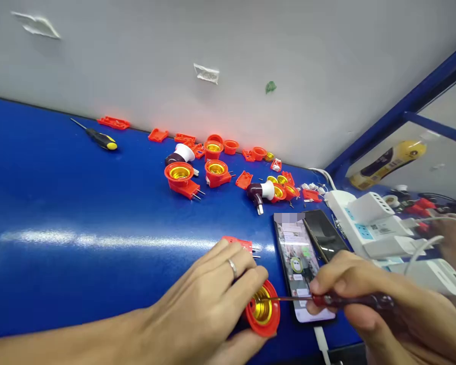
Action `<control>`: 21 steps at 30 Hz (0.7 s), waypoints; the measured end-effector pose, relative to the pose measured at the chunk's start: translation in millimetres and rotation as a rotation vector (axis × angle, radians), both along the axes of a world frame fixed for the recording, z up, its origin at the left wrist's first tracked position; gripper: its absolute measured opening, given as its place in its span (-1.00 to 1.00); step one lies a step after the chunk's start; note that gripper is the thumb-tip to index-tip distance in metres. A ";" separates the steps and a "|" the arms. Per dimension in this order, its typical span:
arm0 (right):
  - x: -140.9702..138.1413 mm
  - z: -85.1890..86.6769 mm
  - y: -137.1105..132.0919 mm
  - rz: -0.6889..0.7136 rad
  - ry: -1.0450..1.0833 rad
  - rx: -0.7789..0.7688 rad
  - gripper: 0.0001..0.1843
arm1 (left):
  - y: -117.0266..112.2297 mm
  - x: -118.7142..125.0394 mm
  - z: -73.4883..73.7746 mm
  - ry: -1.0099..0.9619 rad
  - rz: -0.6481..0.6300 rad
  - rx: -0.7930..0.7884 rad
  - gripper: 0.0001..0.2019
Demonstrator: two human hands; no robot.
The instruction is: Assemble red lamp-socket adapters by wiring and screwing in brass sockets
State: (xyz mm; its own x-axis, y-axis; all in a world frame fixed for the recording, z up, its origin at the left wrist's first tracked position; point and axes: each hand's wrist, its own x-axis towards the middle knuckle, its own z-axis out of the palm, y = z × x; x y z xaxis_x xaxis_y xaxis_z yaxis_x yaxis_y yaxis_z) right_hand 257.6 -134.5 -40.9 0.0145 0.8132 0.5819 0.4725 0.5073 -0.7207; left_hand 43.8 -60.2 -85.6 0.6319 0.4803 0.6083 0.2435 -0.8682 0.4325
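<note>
My left hand [213,299], with a ring on one finger, is closed round a red plug-in lamp socket [275,317] with a gold threaded inside. The socket's mouth faces right, and two metal plug pins stick out beyond my fingers. In my right hand [387,299] is a screwdriver [349,300] with a dark red handle. Its thin shaft points left and its tip is inside the gold socket, where the exact contact is hard to see. Beneath the screwdriver lies a lit phone [296,268] with a white cable at its lower end.
Assembled red lamp sockets [182,177] and loose red shells [157,135] lie along the wall. A black-and-yellow screwdriver [102,139] rests at the back left. To the right are a dark phone [325,230], a white power strip [345,218] with chargers, and a yellow bottle [387,165].
</note>
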 end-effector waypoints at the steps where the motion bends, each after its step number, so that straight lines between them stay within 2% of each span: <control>1: -2.6 0.7 1.5 -0.012 0.022 0.023 -0.93 | -1.0 -0.1 1.4 -0.004 0.002 -0.007 -0.81; 3: -6.1 1.8 4.5 -0.009 0.058 0.035 -0.92 | -3.2 -1.1 2.7 -0.004 0.008 -0.017 -0.80; 7: -5.9 3.1 8.4 0.100 0.129 -0.015 -0.88 | -6.9 -5.1 0.5 0.005 0.013 -0.025 -0.81; 10: -5.5 3.1 8.8 0.132 0.183 -0.049 -0.90 | -8.8 -7.3 -1.0 0.006 0.022 -0.036 -0.76; 13: -12.2 2.6 7.3 0.078 0.209 -0.067 -0.91 | -9.6 -7.6 -2.1 -0.002 0.033 -0.014 -0.70; 18: -26.8 1.8 4.6 -0.232 0.234 -0.037 -0.91 | -9.5 -6.3 -7.7 -0.031 0.049 -0.005 -0.67; 19: -25.6 1.9 4.8 -0.218 0.242 -0.046 -0.90 | -9.6 -6.4 -8.6 -0.031 0.056 -0.018 -0.67; 21: -17.4 2.8 6.5 -0.071 0.252 -0.069 -0.90 | -9.7 -7.3 -9.1 -0.018 0.065 -0.031 -0.68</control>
State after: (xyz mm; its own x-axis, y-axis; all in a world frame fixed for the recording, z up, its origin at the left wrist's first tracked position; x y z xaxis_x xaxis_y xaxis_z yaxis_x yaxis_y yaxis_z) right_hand 240.2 -128.0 -38.1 0.2103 0.8423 0.4963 0.3066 0.4252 -0.8516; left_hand 36.5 -69.9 -94.7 0.5878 0.5386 0.6037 0.2911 -0.8370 0.4633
